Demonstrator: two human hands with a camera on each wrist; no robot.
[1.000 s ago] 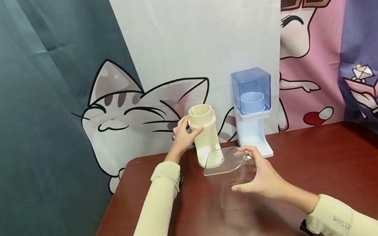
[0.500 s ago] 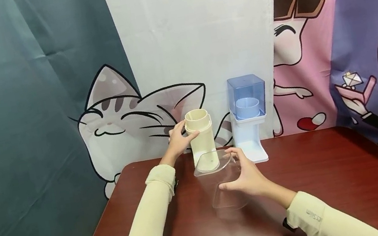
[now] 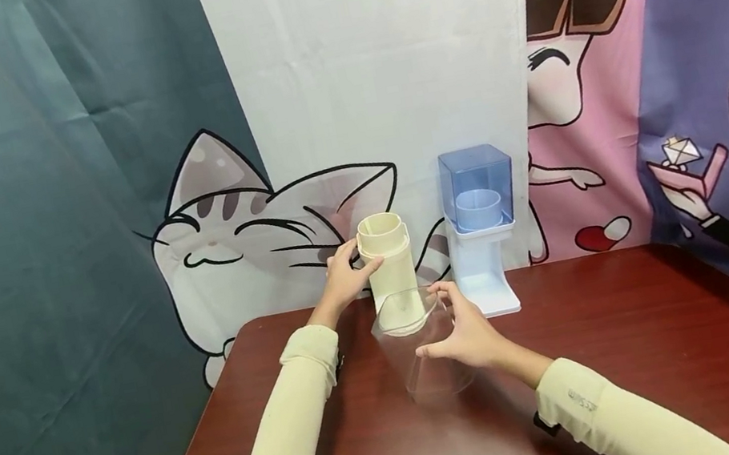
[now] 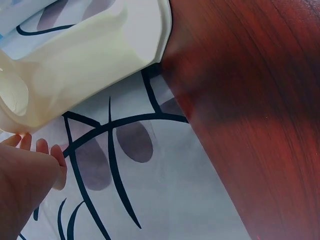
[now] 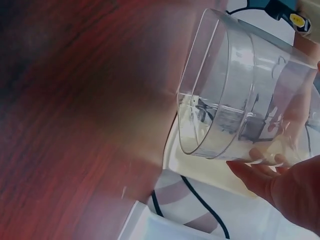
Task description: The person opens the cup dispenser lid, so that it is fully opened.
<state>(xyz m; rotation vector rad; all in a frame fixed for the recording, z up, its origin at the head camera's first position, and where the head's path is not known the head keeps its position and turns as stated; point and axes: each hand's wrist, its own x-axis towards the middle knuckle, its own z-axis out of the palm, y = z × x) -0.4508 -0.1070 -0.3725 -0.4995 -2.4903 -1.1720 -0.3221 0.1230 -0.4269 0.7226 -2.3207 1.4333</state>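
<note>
1. Holding clear container in wide pinch (prob. to suit its bulk), R hand had it over table, in front of cream dispenser.
2. L hand gripped upright cream dispenser nr top, prob. to steady it.
3. Blue-topped dispenser stood upright to R, near but apart, untouched, prob. spaced for clearance.

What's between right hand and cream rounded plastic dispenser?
The clear, hollow plastic container, held by the right hand; head view shows it in front of the cream dispenser.
</note>
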